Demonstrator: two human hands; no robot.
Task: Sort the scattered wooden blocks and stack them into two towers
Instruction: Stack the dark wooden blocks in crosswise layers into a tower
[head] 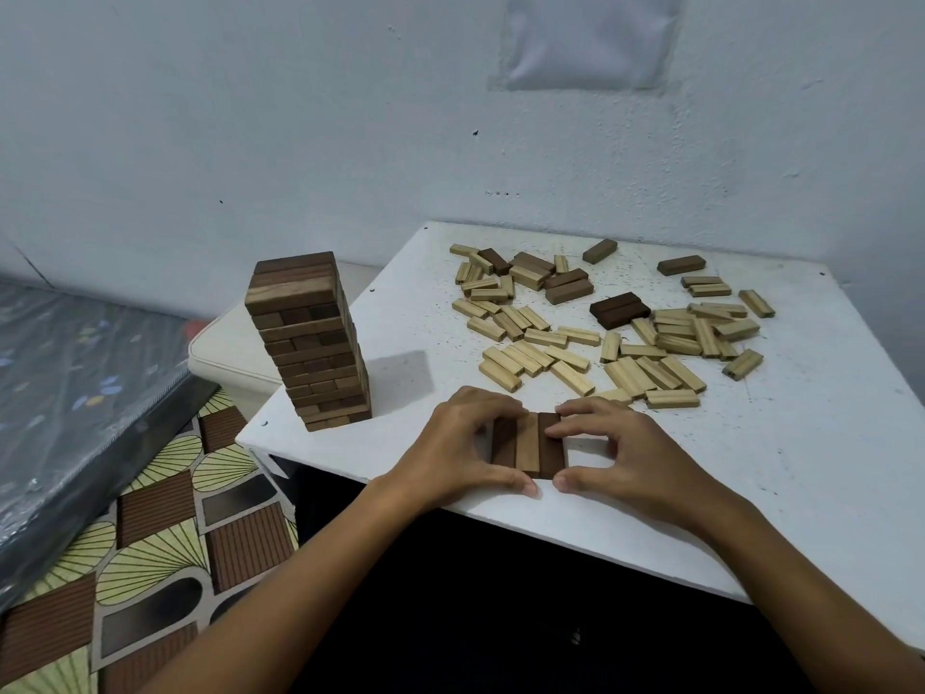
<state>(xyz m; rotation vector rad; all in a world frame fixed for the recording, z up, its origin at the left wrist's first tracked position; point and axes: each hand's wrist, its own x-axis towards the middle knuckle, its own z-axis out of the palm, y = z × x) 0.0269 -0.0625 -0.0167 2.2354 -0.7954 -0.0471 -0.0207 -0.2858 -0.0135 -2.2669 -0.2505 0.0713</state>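
2 hands [465, 445] [625, 453], each grip pinching 1 row of 3 blocks [528, 445]; 1 tower [313, 343] beside.

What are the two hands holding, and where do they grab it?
Both hands hold a flat row of three wooden blocks, dark, light, dark. The left hand pinches its left side, the right hand its right side, thumbs at the near ends.

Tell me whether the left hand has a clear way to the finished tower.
Probably yes. The tower stands to the left of the left hand with only bare table between, but that hand now grips a row of three blocks.
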